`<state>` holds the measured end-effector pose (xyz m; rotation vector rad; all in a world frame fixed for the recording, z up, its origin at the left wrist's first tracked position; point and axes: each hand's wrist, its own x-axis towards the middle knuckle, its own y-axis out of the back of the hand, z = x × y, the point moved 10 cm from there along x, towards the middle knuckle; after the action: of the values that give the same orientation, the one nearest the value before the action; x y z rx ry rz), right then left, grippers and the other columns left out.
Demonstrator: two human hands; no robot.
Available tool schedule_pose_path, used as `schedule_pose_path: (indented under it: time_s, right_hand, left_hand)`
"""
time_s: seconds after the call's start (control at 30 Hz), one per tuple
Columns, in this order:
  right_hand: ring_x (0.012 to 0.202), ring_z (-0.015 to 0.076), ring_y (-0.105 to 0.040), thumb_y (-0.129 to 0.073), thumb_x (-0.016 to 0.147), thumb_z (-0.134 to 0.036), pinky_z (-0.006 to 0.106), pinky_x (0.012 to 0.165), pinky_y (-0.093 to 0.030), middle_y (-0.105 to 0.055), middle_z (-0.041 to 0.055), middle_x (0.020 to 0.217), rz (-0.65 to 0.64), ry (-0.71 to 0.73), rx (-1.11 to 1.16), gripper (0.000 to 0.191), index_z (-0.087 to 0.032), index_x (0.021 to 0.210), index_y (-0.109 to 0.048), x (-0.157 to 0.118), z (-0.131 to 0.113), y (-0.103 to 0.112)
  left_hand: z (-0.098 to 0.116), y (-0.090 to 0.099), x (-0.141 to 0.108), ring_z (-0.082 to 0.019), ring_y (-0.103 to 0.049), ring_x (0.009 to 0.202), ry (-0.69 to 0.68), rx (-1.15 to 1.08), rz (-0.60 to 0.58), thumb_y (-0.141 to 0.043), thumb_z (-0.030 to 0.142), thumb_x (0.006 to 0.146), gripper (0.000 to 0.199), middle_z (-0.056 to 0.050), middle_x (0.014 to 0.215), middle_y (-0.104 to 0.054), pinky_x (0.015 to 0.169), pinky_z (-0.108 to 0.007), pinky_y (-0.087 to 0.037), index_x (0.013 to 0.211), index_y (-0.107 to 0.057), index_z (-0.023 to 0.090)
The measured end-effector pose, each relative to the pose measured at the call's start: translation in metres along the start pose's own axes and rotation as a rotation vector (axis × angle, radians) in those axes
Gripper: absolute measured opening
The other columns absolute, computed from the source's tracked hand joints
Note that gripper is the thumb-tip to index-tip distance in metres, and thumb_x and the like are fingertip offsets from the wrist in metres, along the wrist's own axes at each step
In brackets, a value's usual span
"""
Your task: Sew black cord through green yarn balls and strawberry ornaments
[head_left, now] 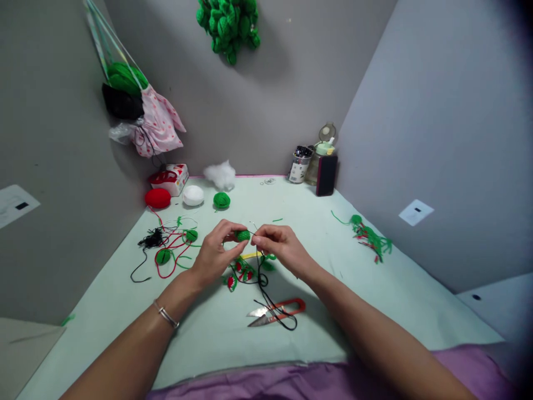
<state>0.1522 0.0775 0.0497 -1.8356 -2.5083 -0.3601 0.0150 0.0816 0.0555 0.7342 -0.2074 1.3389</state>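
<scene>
My left hand (219, 247) is closed on a small green crocheted piece (244, 235), held between thumb and fingers above the table. Close beside it, my right hand (277, 244) pinches black yarn (258, 261) at the right side of the piece. A thin light tip shows above these fingertips; whether it is a needle I cannot tell. The yarn hangs down in loops to the tabletop, across red-handled thread snips (277, 312) whose blades are apart. Beneath my hands lie small red, white and green crocheted pieces (239, 272), partly covered by yarn.
Red (157, 198), white (193, 195) and green (221, 200) yarn balls sit at the back left near white stuffing (220, 175). Tangled yarn (166, 244) lies left, green and red scraps (370, 239) right. A phone (327, 175) leans by a pen cup (300, 165). Grey walls enclose the table.
</scene>
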Motion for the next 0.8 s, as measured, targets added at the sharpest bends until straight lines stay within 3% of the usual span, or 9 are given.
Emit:
schedule_pose_path:
  time_s: [0.17,0.37,0.5,0.7,0.8]
  right_hand:
    - [0.061,0.0103,-0.044,-0.068,0.086,-0.033,0.024,0.059,-0.036,-0.052,-0.0026,0.065,-0.078,0.081,0.067,0.022,-0.016,0.072,-0.064,-0.004,-0.013,-0.008]
    - [0.069,0.0129,-0.052,-0.054,0.097,-0.024,0.026,0.067,-0.042,-0.06,0.0017,0.077,-0.038,0.372,-0.466,0.019,-0.018,0.081,-0.064,-0.016,-0.037,-0.026]
    - [0.071,0.0142,-0.053,-0.044,0.102,-0.021,0.026,0.067,-0.044,-0.059,0.0039,0.082,-0.052,0.523,-0.641,0.021,-0.019,0.092,-0.063,-0.025,-0.043,-0.038]
    - [0.075,0.0141,-0.056,-0.036,0.098,-0.008,0.027,0.071,-0.048,-0.06,0.0035,0.086,-0.014,0.54,-0.584,0.037,-0.02,0.123,-0.06,-0.028,-0.04,-0.027]
    - [0.071,0.013,-0.056,-0.037,0.097,-0.009,0.028,0.073,-0.049,-0.062,0.0005,0.082,0.035,0.434,-0.513,0.045,-0.023,0.137,-0.052,-0.022,-0.033,-0.017]
  left_hand:
    - [-0.01,-0.001,0.0,-0.016,-0.064,0.079,0.085,-0.089,0.03,-0.073,0.021,0.079,0.016,-0.003,0.089,-0.064,0.075,-0.03,-0.055,0.093,-0.067,0.02]
    - [-0.04,-0.004,0.0,-0.017,-0.068,0.083,0.365,-0.51,0.047,-0.079,0.03,0.076,0.025,-0.003,0.092,-0.07,0.083,-0.033,-0.056,0.095,-0.067,0.019]
    - [-0.051,-0.005,-0.001,-0.017,-0.071,0.083,0.537,-0.806,0.051,-0.08,0.035,0.075,0.033,-0.004,0.099,-0.072,0.091,-0.038,-0.058,0.1,-0.067,0.019]
    - [-0.052,0.003,-0.001,-0.015,-0.071,0.085,0.599,-0.905,0.107,-0.085,0.028,0.067,0.039,-0.004,0.104,-0.073,0.095,-0.032,-0.057,0.101,-0.069,0.019]
    - [-0.048,0.002,-0.001,-0.015,-0.07,0.082,0.581,-0.88,0.108,-0.086,0.029,0.067,0.037,-0.003,0.098,-0.073,0.097,-0.036,-0.057,0.098,-0.068,0.019]
